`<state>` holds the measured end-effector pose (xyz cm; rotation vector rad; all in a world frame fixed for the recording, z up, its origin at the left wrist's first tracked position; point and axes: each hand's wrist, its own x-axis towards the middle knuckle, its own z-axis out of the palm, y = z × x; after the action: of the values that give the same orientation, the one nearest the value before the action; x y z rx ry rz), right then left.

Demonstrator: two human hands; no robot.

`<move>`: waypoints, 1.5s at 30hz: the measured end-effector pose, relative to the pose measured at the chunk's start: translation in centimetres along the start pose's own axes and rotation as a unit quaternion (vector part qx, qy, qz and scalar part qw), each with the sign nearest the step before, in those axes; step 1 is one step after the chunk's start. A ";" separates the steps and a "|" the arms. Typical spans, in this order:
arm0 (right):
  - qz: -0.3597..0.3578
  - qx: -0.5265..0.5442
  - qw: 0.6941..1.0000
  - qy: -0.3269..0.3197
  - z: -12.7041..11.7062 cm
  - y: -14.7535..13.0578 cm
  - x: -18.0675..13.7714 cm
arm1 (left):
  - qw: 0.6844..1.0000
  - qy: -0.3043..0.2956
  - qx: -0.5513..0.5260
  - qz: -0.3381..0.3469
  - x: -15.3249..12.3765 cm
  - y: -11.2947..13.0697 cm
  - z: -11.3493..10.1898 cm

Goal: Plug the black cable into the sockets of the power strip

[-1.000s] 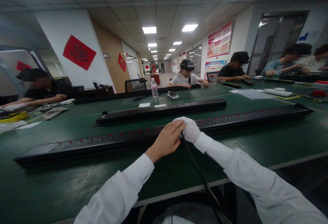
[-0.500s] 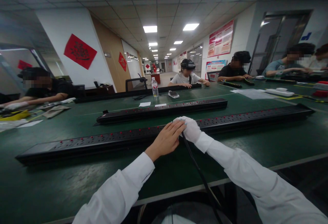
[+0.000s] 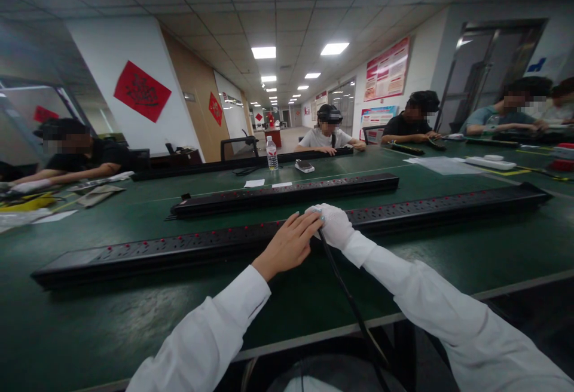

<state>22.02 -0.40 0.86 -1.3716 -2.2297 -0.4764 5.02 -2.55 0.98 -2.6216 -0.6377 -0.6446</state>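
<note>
Left hand (image 3: 287, 241) over right hand (image 3: 335, 226) at near strip (image 3: 192, 245); grips hidden, can't tell. We should hold cable (image 3: 342, 286) unkinked.

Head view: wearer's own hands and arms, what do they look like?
Left sleeve and right sleeve: long, white, creased cloth reaching the wrists, no markings visible. Left hand: ungloved, with light bluish fingernails. Right hand: in a white glove, fabric texture faintly visible.
</note>
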 end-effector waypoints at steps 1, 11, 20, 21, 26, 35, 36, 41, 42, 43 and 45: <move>-0.004 0.003 1.000 0.004 0.0 0.1 -0.1 | 1.000 -0.002 0.004 -0.002 -0.1 -0.2 0.0; -0.013 0.015 0.998 0.052 -0.8 -0.6 -0.4 | 0.998 -0.024 0.031 -0.046 -1.7 -2.7 -0.9; -0.003 -0.025 0.999 0.029 -1.8 -0.1 0.1 | 0.991 -0.049 0.019 -0.120 -2.1 -3.3 -0.2; -0.010 -0.028 0.999 0.024 -1.9 0.1 0.2 | 0.991 -0.050 0.018 -0.122 -2.1 -3.3 -0.2; -0.031 -0.032 0.999 0.016 -2.2 0.8 0.7 | 0.991 -0.051 0.020 -0.125 -1.9 -3.1 -0.6; -0.059 -0.048 0.997 0.016 -2.6 1.4 1.3 | 0.990 -0.052 0.018 -0.129 -2.0 -3.2 -0.8; -0.066 -0.047 0.997 0.016 -2.6 1.6 1.3 | 0.990 -0.053 0.018 -0.128 -2.0 -3.2 -0.8; -0.099 -0.027 0.995 0.013 -3.0 3.0 1.1 | 0.990 -0.058 0.023 -0.126 -2.0 -3.2 -0.9; -0.102 -0.024 0.994 0.014 -3.0 3.4 1.0 | 0.990 -0.059 0.023 -0.126 -2.0 -3.2 -0.9; -0.104 -0.022 0.994 0.013 -3.1 3.7 1.0 | 0.990 -0.060 0.023 -0.127 -2.0 -3.2 -0.9; -0.108 -0.026 0.994 0.011 -3.3 4.4 0.8 | 0.989 -0.061 0.022 -0.130 -2.1 -3.3 -0.9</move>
<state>26.37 0.43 4.21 -1.1491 -2.3735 -0.6247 1.37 -0.91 1.41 -2.5744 -1.0304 -0.5395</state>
